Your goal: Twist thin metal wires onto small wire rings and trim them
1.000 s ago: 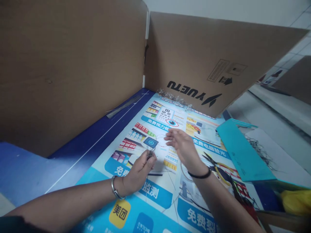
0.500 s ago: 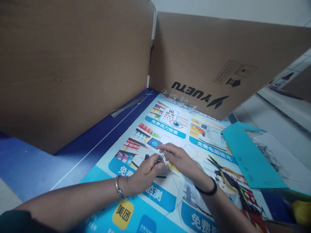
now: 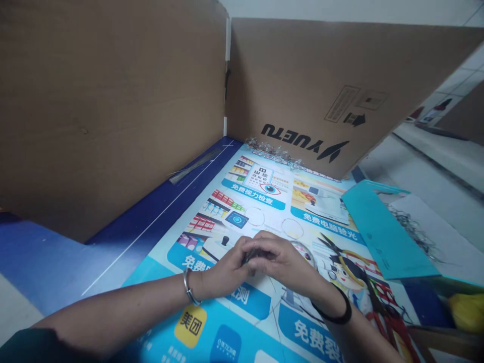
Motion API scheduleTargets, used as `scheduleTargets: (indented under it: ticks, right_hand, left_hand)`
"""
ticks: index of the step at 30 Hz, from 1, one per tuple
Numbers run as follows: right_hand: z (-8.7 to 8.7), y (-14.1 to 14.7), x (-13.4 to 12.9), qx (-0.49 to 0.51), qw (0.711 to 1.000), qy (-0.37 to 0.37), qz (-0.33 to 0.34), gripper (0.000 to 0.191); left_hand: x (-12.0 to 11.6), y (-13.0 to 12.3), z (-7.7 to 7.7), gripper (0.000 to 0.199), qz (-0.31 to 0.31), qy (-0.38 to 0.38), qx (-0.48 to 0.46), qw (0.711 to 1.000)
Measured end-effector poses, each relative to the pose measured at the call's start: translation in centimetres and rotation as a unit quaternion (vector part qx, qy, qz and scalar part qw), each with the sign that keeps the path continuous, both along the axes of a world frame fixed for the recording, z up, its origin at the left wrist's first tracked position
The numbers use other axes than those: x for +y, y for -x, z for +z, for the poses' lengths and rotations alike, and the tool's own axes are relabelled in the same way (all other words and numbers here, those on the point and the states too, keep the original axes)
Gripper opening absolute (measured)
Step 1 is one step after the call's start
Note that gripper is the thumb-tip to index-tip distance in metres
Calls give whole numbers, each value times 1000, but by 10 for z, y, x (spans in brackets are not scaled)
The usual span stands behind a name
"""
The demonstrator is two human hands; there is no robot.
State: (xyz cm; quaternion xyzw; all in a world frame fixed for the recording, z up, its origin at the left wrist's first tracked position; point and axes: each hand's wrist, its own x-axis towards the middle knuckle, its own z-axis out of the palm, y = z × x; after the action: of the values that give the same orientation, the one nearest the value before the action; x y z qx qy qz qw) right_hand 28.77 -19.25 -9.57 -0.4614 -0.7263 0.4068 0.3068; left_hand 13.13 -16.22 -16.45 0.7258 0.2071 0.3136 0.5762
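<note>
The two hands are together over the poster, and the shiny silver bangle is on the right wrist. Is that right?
Not quite: the head view shows the silver bangle on the wrist of the left hand, not the right. The left hand and right hand are indeed together over the poster.

L hand & R hand meet round a dark wire bundle, so no way thru betw. them. Fwd of both: low run over printed mat, just thin flat wire rings, up to wire scraps; tall far panel blocks beyond. Left of L hand: open blue strip, then left panel walls it off. Right of R hand: yellow-handled tool, red-handled tool nr forearm, then turquoise folder.
</note>
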Motion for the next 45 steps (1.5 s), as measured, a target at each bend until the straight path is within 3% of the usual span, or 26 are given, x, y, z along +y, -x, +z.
scheduleTargets:
  ticks: [9, 18, 28, 32, 35, 45]
  right_hand:
    - [19, 3, -10, -92, 995, -42, -9, 12]
    - [6, -1, -7, -56, 997, 13, -53, 12]
    - [14, -15, -7, 25, 994, 72, -77, 24]
    - [6, -29, -7, -45, 992, 45, -108, 18]
    - [-2, -33, -8, -105, 992, 37, -63, 19]
    - [-3, -14, -13, -91, 995, -20, 31, 30]
  left_hand:
    - [-1, 3, 5, 34, -78, 7, 20, 997]
    - [2, 1, 9, 20, -103, 23, 67, 992]
    - [4, 5, 4, 19, -101, 32, 61, 993]
    - [5, 7, 7, 18, -111, 52, 69, 990]
    - [5, 7, 7, 16, -115, 48, 77, 989]
    - [3, 2, 9, 23, -108, -13, 113, 988]
